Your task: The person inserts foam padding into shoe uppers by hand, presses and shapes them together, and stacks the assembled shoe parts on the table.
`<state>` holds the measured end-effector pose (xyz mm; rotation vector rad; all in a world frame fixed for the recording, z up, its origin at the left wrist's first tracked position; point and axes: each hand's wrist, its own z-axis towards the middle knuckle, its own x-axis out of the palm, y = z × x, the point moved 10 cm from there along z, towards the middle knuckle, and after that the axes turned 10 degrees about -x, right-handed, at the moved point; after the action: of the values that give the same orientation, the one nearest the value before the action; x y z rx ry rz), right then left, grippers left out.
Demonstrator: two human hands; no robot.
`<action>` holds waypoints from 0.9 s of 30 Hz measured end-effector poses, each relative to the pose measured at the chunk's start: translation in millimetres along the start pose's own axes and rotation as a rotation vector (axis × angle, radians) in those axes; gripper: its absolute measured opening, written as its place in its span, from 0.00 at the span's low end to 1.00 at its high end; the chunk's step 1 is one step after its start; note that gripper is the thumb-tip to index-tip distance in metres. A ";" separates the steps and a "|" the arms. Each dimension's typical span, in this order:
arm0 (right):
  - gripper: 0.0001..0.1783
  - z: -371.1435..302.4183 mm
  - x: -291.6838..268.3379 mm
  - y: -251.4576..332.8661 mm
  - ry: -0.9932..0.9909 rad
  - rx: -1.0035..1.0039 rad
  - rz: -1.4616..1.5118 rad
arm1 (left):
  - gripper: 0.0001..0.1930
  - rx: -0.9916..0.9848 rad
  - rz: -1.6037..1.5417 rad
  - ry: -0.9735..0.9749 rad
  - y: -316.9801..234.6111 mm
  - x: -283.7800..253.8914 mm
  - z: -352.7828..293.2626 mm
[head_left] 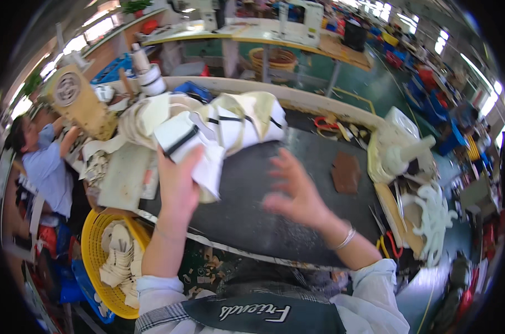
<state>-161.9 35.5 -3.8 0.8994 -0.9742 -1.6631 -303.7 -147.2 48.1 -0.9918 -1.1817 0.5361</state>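
My left hand (pixel 177 183) is closed on a folded white shoe-upper-like piece (pixel 208 161) with a black strip across it, held up over the left part of the dark worktable (pixel 247 222). Just behind it lies a row of similar white pieces (pixel 236 125) with black strips, stacked together. Cream curved pieces (pixel 133 125) are bunched to the left of that row. Above the middle of the table, my right hand (pixel 297 192) is empty, its fingers spread and slightly blurred, apart from the white piece.
Red-handled scissors (pixel 326 124) lie at the far right, a brown flat piece (pixel 346 172) nearer. Orange-handled cutters (pixel 396 247) rest by the right edge. A yellow basket (pixel 88 245) of cream pieces stands lower left. Another person (pixel 49 167) works at the left.
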 end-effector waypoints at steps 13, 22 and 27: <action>0.13 -200.0 -214.0 77.8 -0.703 0.295 -1.137 | 0.33 -0.574 0.526 0.719 205.1 72.6 -122.6; 0.11 -283.1 -271.4 47.7 -0.690 0.666 -1.268 | 0.50 0.293 1.556 1.177 222.0 153.4 -146.5; 0.15 -269.2 -265.9 41.8 -0.665 0.454 -1.016 | 0.26 0.310 1.305 1.172 202.7 182.3 -145.8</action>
<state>161.9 231.5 -44.4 1.2942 -1.5160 -2.7775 -79.3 46.2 -40.5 -1.3974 0.6957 0.8850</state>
